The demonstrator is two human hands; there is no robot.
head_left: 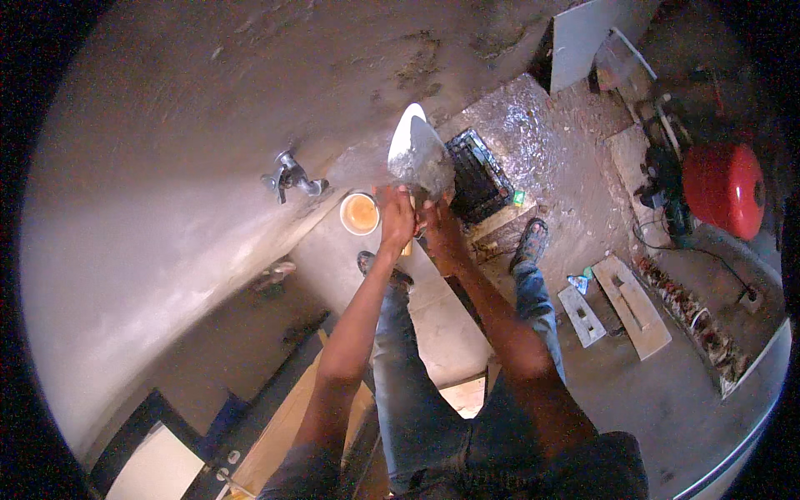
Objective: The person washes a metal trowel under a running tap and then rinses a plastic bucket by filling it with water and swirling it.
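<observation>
on inspection: pointed trowel (429,165) found at centre, in front of the body, blade directed away, partly bright and partly smeared grey, with pale handle end (407,248) projecting below the hands. left hand (396,218) noted at the handle, fingers curled in and closed on it. right hand (439,231) noted just beside, at the heel of the blade, fingers bent; cannot tell how tightly closed, or on what, owing to overlap. directly left of the left hand: round white container (360,197) with orange-brown interior. further left, mounted on the wall (200,200): metal tap (292,177). right of the blade, on the wet floor (567,158): black rectangular grate (479,177), with small green item (519,198) at its near corner. to the right, lying side by side: small pale float (581,317) and larger wooden float (631,308). beyond these: rounded red machine (723,190).
</observation>
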